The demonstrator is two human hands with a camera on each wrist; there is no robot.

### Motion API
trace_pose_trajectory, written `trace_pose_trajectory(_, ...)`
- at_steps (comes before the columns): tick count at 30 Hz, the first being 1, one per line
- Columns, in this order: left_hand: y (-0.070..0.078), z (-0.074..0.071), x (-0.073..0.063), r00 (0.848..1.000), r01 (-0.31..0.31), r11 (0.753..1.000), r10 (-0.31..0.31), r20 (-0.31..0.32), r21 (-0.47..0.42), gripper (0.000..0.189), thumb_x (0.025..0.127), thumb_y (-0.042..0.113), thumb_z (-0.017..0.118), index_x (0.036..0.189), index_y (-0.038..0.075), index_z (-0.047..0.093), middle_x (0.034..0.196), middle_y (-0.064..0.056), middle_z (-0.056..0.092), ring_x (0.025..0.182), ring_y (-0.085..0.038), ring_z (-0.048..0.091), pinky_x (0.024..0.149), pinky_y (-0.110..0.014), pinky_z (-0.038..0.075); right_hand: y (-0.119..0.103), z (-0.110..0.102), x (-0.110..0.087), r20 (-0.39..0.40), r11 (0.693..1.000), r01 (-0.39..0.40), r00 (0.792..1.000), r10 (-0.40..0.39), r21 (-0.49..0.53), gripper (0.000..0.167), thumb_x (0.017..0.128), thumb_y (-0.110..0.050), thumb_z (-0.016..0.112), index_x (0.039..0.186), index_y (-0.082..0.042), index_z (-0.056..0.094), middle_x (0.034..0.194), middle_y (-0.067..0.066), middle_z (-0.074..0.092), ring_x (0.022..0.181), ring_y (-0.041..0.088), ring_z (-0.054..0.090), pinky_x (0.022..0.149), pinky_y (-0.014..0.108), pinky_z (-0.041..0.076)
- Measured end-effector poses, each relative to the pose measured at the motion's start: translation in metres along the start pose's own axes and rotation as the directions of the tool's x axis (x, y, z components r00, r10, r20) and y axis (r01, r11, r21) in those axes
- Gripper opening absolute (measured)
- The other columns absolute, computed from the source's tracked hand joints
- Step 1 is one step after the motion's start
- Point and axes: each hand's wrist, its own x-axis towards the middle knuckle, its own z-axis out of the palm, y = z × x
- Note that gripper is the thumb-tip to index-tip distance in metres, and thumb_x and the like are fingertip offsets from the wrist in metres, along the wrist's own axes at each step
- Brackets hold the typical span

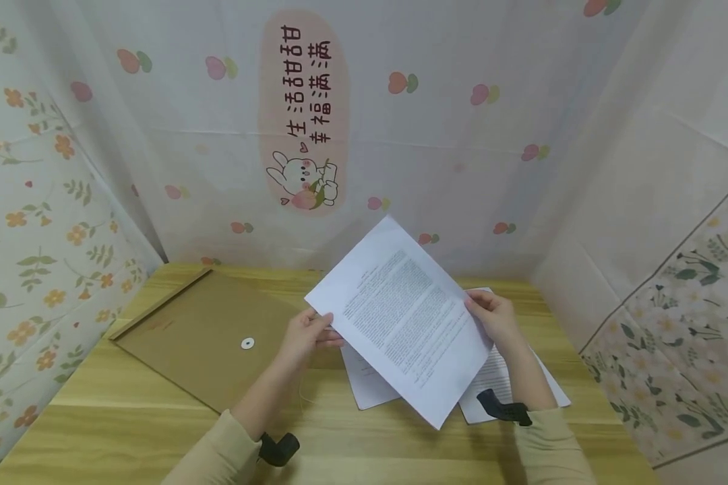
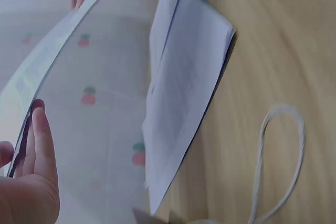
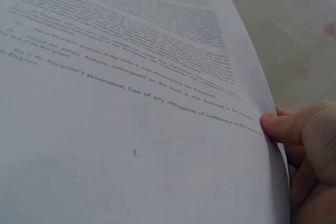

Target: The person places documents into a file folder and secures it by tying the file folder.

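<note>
"What do you have there?"

"A printed page (image 1: 394,316), raised at a slant above the surface (image 1: 340,448). Whether it's one sheet or several, I can't tell."

"How are you holding it?"

"By two opposite edges. My left hand (image 1: 308,333) pinches the left one, thumb on the printed face, fingers behind. My right hand (image 1: 493,315) grips the right edge the same way, and the paper bends a little by my thumb."

"Anything underneath?"

"More papers on the surface, partly hidden by the page: a white sheet (image 1: 366,385) showing below on the left, and a printed stack (image 1: 488,385) on the right, under my right wrist."

"And the brown thing?"

"A flat envelope (image 1: 182,330), lying turned at an angle left of my left hand, with a white round button (image 1: 247,343) on it. My left forearm crosses in front of its near edge. A loop of pale string (image 2: 300,150) lies on the wood near the papers."

"And behind it all?"

"A pale curtain (image 1: 437,148) with small fruit prints and a rabbit drawing (image 1: 303,178)."
</note>
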Motion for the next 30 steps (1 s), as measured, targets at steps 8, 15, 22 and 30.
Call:
trace_pose_trajectory(8,0.005,-0.017,-0.001,0.998,-0.002,1.0,0.0,-0.07,-0.024,0.026,0.097,0.0,0.049,0.117,-0.017,0.05,0.087,-0.018,0.069,0.067,-0.02,0.069,0.075,-0.044,0.055,-0.004,-0.004,0.0,0.068,0.997,0.058,0.996,-0.055,-0.05,0.036,0.091,-0.024,0.068,0.115,0.002,0.065,0.107,0.016,0.064,0.084,0.021,0.059,0.067,0.03,0.053)
trace_pose_trajectory(15,0.003,-0.026,-0.007,0.985,0.014,0.987,-0.041,-0.169,-0.159,0.028,0.099,0.001,0.046,0.12,-0.017,0.045,0.081,-0.009,0.067,0.068,-0.016,0.069,0.072,-0.033,0.056,0.008,-0.006,-0.007,0.089,1.0,-0.008,0.996,0.01,-0.026,0.038,0.09,-0.025,0.069,0.113,0.004,0.064,0.09,0.007,0.069,0.072,0.019,0.062,0.064,0.029,0.053)
trace_pose_trajectory(22,0.002,-0.034,-0.013,0.978,0.016,0.964,-0.071,-0.195,-0.267,0.025,0.101,0.002,0.043,0.121,-0.013,0.042,0.081,-0.008,0.067,0.07,-0.017,0.069,0.073,-0.03,0.056,0.022,0.01,-0.023,0.141,0.948,-0.116,0.987,0.077,0.297,0.013,0.093,-0.013,0.064,0.092,-0.001,0.06,0.075,0.002,0.066,0.069,0.016,0.065,0.063,0.028,0.055)
trace_pose_trajectory(30,0.002,-0.045,-0.022,0.973,0.011,0.969,-0.067,-0.22,-0.246,0.022,0.1,0.004,0.045,0.117,-0.011,0.044,0.08,-0.008,0.067,0.07,-0.016,0.069,0.072,-0.03,0.056,0.009,0.034,-0.046,0.259,0.938,-0.17,0.962,0.091,0.303,0.03,0.093,-0.009,0.061,0.112,0.014,0.056,0.085,0.006,0.072,0.071,0.018,0.068,0.063,0.026,0.054)
